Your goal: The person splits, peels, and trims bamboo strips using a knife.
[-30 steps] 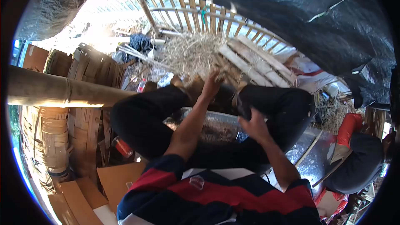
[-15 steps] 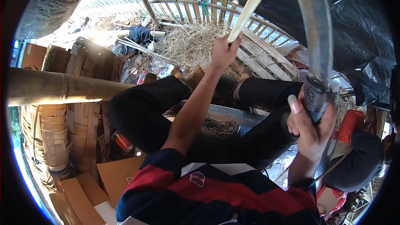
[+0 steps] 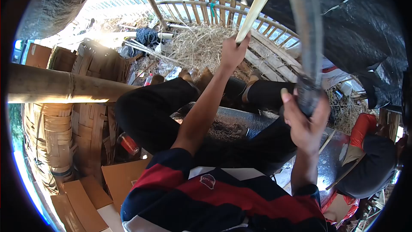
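Out in front, my left hand (image 3: 234,53) is closed around the lower end of a pale split bamboo strip (image 3: 259,7), which slants up past the top edge of view. My right hand (image 3: 307,124) grips the dark handle of a machete (image 3: 310,38). Its long, slightly curved blade rises to the top of view, blurred by motion, just right of the strip. A gap shows between blade and strip over most of their length; whether they touch at the top I cannot tell.
A thick bamboo pole (image 3: 51,87) crosses at the left above woven bamboo baskets (image 3: 51,133). Cardboard (image 3: 86,202) lies lower left. Straw (image 3: 201,45) covers the ground ahead, before a slatted bamboo fence (image 3: 193,6). Dark plastic sheeting (image 3: 352,30) hangs at the right.
My right hand has moved left with the machete, bringing the blade closer to the bamboo strip. My left hand and the strip have barely moved.
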`<state>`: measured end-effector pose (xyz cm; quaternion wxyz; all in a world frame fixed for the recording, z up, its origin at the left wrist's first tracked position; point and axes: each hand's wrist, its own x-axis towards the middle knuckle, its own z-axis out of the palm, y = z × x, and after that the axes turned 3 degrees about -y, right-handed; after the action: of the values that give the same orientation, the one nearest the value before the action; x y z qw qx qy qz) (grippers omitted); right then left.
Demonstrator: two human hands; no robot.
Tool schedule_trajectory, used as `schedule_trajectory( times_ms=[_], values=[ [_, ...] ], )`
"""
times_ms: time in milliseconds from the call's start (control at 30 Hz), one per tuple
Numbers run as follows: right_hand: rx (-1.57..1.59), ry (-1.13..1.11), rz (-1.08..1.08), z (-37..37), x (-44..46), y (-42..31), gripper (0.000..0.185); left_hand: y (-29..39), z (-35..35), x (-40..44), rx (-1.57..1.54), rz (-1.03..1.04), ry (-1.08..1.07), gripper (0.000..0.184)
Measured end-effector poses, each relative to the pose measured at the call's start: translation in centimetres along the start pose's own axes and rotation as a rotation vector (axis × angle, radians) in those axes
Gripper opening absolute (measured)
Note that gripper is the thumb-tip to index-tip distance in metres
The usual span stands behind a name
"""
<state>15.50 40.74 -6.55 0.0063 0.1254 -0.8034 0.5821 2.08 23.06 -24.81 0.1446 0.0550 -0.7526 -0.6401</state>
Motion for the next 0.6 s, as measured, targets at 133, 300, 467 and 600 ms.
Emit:
schedule_trajectory(
  times_ms=[133, 300, 467, 600],
  values=[
    [0.052, 0.040, 0.024, 0.5, -0.2, -0.8, 0.022, 1.7, -0.1, -0.4, -0.102, 0.124, 0.022, 0.033],
    [-0.165, -0.101, 0.022, 3.8, 0.2, 6.8, 0.016, -13.6, 1.4, -2.8, 0.146, 0.099, -0.037, 0.034],
    [-0.194, -0.088, -0.098, 4.9, 0.7, 5.9, 0.017, -11.8, 0.0, -3.2, 0.099, -0.056, -0.090, 0.039],
    [-0.156, -0.113, -0.107, 4.5, 1.3, 4.3, 0.017, -11.0, 0.3, -3.8, 0.020, -0.030, -0.028, 0.043]
  ],
)
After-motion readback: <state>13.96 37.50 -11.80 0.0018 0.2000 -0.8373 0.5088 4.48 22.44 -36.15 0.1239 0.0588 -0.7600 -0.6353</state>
